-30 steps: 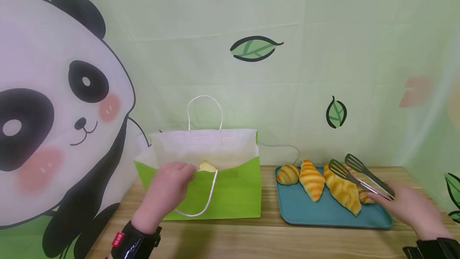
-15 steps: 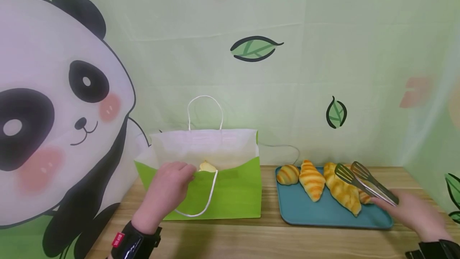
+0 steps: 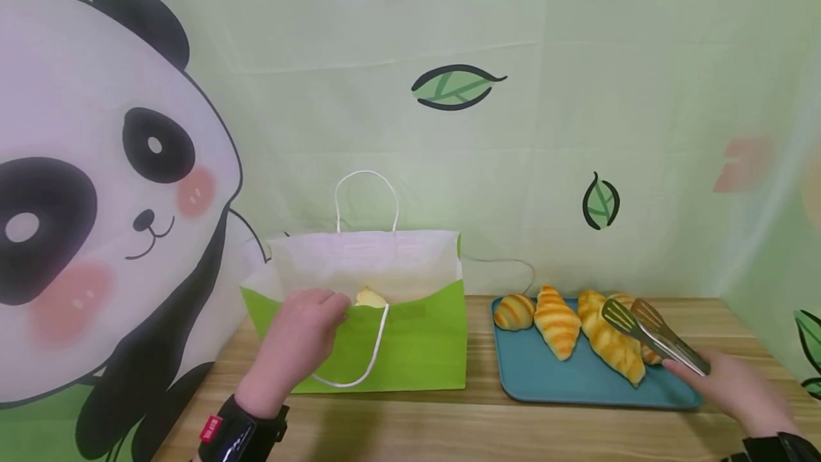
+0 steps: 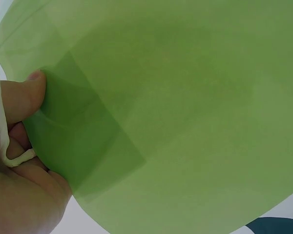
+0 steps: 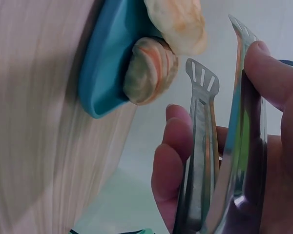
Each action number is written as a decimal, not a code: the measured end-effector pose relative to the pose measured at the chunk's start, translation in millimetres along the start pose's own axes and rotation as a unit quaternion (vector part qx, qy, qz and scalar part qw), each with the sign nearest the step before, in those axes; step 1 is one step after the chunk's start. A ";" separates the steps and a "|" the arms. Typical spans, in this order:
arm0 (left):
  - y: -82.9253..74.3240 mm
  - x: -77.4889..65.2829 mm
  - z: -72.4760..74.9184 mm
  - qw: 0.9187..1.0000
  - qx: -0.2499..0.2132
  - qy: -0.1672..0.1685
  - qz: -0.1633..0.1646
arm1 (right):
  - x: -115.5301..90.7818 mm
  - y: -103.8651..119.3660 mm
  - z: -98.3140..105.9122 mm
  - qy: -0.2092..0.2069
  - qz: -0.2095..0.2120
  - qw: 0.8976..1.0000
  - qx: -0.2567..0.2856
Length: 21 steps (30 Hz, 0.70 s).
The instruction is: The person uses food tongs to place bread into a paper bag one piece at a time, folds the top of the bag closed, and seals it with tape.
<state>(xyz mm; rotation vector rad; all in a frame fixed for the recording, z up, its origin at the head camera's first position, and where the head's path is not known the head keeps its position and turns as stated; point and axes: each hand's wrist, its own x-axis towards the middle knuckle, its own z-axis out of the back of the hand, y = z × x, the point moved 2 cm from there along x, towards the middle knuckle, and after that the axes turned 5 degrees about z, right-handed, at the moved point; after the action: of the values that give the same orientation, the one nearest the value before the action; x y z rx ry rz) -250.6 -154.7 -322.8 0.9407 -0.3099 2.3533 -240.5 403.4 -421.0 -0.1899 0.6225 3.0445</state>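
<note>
My left hand (image 3: 300, 337) grips the front rim of a green paper bag (image 3: 417, 348); the left wrist view shows the thumb (image 4: 27, 95) on the green paper, fingers behind it. A white cord handle (image 3: 378, 348) hangs from that rim near the hand. Inside the bag, the top of a pale bread (image 3: 370, 297) shows. My right hand (image 3: 737, 387) holds metal food tongs (image 5: 199, 146) with their ends apart and nothing between them. They hover over the right side of a blue tray (image 3: 539, 383), above a long bread (image 3: 612, 341) and a partly hidden striped roll (image 5: 151, 70).
On the tray's left lie a small round roll (image 3: 513, 312) and a striped croissant (image 3: 556, 323). The wooden table (image 3: 423, 426) runs in front of bag and tray. A cloth backdrop with a panda print (image 3: 128, 184) hangs behind.
The right hand and tongs have moved slightly right and down, and the tongs' ends look closer together in the head view. The left hand and bag have stayed still.
</note>
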 end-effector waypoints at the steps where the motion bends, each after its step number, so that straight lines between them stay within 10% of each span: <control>1: 0.1 -0.2 0.0 1.000 0.000 -0.001 -0.001 | -0.3 0.5 -0.8 0.001 -0.002 1.000 0.003; 21: 0.9 -0.9 0.0 1.000 0.000 -0.012 -0.013 | 4.3 7.3 -7.1 0.015 -0.001 1.000 0.020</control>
<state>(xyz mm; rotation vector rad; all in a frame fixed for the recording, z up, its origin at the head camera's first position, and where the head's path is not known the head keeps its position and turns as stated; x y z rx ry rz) -250.6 -155.8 -323.5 0.9669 -0.3050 2.3200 -244.2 393.9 -425.2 -0.2362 0.6844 3.0298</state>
